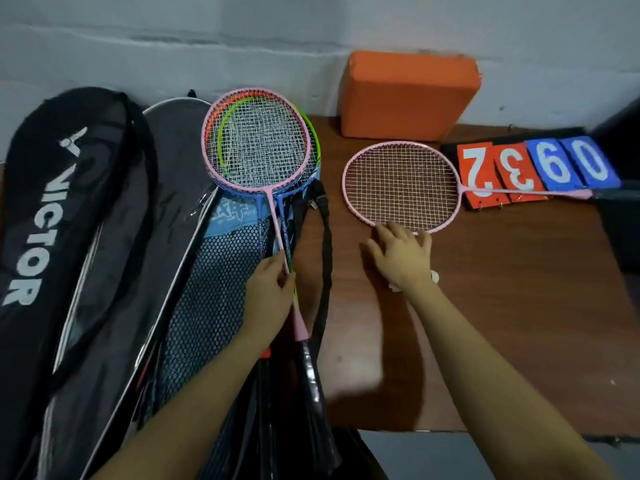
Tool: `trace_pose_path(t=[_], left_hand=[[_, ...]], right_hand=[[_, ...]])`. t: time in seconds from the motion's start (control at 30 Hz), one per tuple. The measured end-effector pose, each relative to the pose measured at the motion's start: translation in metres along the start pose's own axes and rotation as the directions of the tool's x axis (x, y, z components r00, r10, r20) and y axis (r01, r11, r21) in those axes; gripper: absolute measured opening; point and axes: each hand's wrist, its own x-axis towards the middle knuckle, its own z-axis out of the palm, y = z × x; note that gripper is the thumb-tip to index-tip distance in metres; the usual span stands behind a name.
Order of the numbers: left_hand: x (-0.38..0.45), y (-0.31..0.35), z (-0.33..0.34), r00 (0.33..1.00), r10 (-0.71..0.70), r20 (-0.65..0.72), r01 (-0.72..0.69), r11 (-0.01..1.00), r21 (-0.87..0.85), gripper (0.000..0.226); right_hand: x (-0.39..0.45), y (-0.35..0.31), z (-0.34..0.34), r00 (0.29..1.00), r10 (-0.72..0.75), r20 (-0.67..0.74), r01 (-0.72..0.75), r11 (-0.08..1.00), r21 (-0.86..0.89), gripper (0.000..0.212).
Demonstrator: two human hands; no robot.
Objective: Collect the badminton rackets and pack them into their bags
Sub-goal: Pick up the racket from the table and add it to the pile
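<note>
My left hand [272,291] grips the shafts of a bundle of stacked rackets [259,140]: pink on top, with blue, green and orange frames under it. Their heads lie over a blue mesh racket bag [214,299]. A second pink racket [401,187] lies flat on the brown table [519,306], its handle pointing right. My right hand [401,254] has its fingers spread and reaches the near rim of that racket's head. A big black Victor bag [52,209] lies at the left, with a grey open bag [131,271] beside it.
An orange block [408,95] stands against the white wall at the back. A flip scoreboard [536,168] with red and blue number cards lies under the pink racket's shaft. A black strap [323,258] runs beside the bundle. The table's front edge is near my right forearm.
</note>
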Motion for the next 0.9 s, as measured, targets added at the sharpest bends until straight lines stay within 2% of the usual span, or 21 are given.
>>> trace_pose_path(t=[0.13, 0.2, 0.3, 0.47, 0.57, 0.63, 0.7, 0.8, 0.9], left_hand=[[-0.001, -0.008, -0.001, 0.988, 0.140, 0.067, -0.153, 0.953, 0.263, 0.043], [0.001, -0.012, -0.002, 0.976, 0.202, 0.086, -0.219, 0.899, 0.379, 0.040], [0.003, -0.015, -0.006, 0.957, 0.273, 0.102, -0.289, 0.839, 0.462, 0.037], [0.010, -0.005, -0.003, 0.939, 0.318, 0.129, -0.340, 0.813, 0.473, 0.038], [0.013, 0.017, 0.014, 0.932, 0.319, 0.173, -0.360, 0.868, 0.341, 0.038], [0.012, 0.032, 0.031, 0.940, 0.268, 0.209, -0.309, 0.930, 0.197, 0.040], [0.012, 0.043, 0.049, 0.953, 0.158, 0.259, -0.193, 0.974, 0.120, 0.047], [0.015, 0.053, 0.074, 0.963, -0.037, 0.269, 0.003, 0.992, 0.125, 0.057], [0.019, 0.062, 0.090, 0.946, -0.222, 0.235, 0.207, 0.974, 0.089, 0.064]], right_hand=[[-0.010, -0.006, -0.004, 0.999, 0.006, 0.042, -0.007, 0.999, 0.035, 0.044], [-0.019, -0.011, -0.004, 0.996, -0.061, 0.064, 0.060, 0.998, 0.025, 0.042], [-0.040, -0.025, 0.002, 0.991, -0.129, 0.041, 0.129, 0.992, 0.016, 0.039], [-0.047, -0.029, 0.002, 0.997, -0.071, 0.008, 0.069, 0.990, 0.126, 0.033], [-0.037, -0.014, -0.008, 0.997, -0.036, -0.070, 0.050, 0.977, 0.206, 0.029], [-0.026, 0.003, -0.017, 0.990, 0.011, -0.138, 0.020, 0.975, 0.220, 0.029], [-0.013, 0.025, -0.024, 0.985, 0.071, -0.155, -0.036, 0.975, 0.220, 0.032], [0.008, 0.060, -0.027, 0.991, 0.102, -0.083, -0.085, 0.978, 0.191, 0.042], [0.029, 0.087, -0.021, 0.998, 0.058, -0.021, -0.055, 0.991, 0.125, 0.055]])
